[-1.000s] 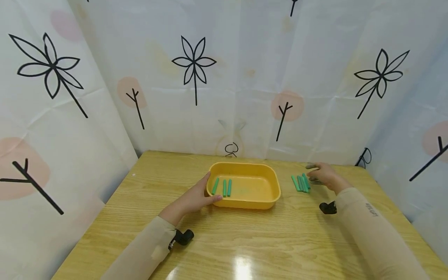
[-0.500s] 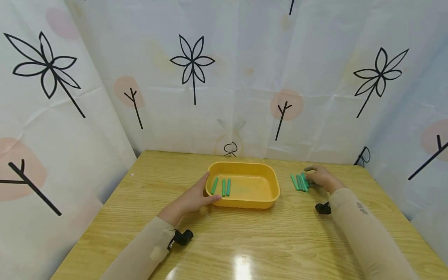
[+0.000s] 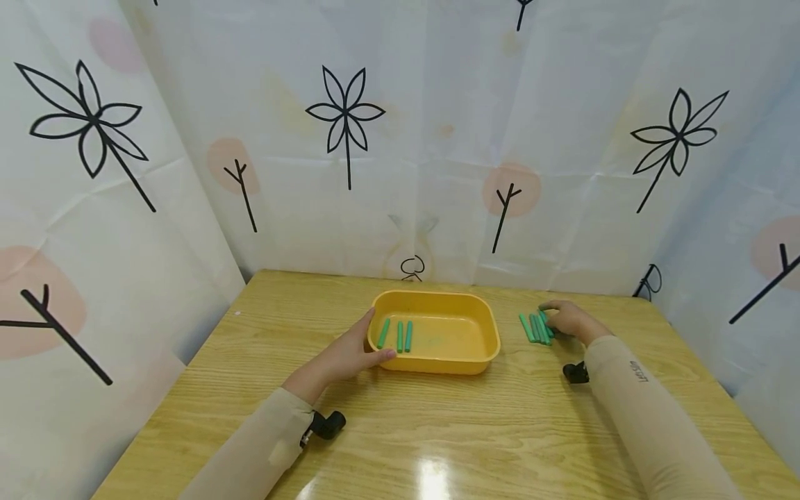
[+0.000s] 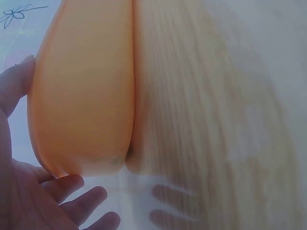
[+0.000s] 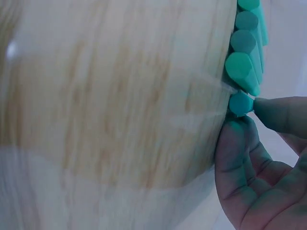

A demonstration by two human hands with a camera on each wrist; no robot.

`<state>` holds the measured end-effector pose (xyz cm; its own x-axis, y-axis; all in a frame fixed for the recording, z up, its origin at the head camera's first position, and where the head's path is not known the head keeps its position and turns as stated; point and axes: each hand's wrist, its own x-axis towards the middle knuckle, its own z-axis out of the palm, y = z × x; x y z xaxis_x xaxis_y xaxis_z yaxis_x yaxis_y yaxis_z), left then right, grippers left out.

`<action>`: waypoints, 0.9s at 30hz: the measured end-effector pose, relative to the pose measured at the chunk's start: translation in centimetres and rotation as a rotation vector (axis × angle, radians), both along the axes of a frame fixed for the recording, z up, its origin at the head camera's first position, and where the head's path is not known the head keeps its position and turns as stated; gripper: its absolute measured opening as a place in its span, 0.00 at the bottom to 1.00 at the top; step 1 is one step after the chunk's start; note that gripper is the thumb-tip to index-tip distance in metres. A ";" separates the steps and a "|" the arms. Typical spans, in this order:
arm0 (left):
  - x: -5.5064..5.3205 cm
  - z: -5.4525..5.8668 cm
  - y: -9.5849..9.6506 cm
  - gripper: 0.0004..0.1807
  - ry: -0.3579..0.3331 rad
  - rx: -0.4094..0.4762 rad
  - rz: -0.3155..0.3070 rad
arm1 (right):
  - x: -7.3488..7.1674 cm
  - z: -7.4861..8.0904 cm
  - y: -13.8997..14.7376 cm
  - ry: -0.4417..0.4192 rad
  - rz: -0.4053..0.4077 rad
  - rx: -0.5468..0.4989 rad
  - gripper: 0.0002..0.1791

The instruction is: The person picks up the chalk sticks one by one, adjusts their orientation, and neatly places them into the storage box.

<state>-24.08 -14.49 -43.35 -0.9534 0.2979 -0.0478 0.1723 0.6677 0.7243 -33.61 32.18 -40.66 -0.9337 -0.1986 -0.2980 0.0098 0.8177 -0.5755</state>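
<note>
over the table [image 3: 437, 423], arms [image 3: 250, 444] outstretched, the left hand [image 3: 342, 357] grips a yellow tray [image 3: 444, 364], the right hand [image 3: 573, 321] pinches a teal stick [image 5: 241, 104].

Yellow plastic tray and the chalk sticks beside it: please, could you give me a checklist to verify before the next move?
1. Left hand holding the yellow plastic tray: ok, at its left end.
2. Room inside: ok, the three chalk sticks lie towards the left end.
3. Right hand pinching the teal chalk stick: ok.
4. Firmness of that pinch: cannot tell.
5. Teal stick separated from the neighbouring green chalk stick: cannot tell, they overlap in the wrist view.
6. Direct path to tray: not ok, other sticks lie between.
</note>
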 end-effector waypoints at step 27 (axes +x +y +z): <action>0.1 0.1 0.0 0.60 -0.012 0.027 0.002 | 2.7 1.4 1.6 -0.202 -0.099 -0.287 0.41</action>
<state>-23.95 -14.52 -43.27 -0.9535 0.2969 -0.0508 0.1622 0.6484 0.7438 -30.94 33.76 -39.28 -0.8808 -0.2120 -0.4234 0.2178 0.6127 -0.7597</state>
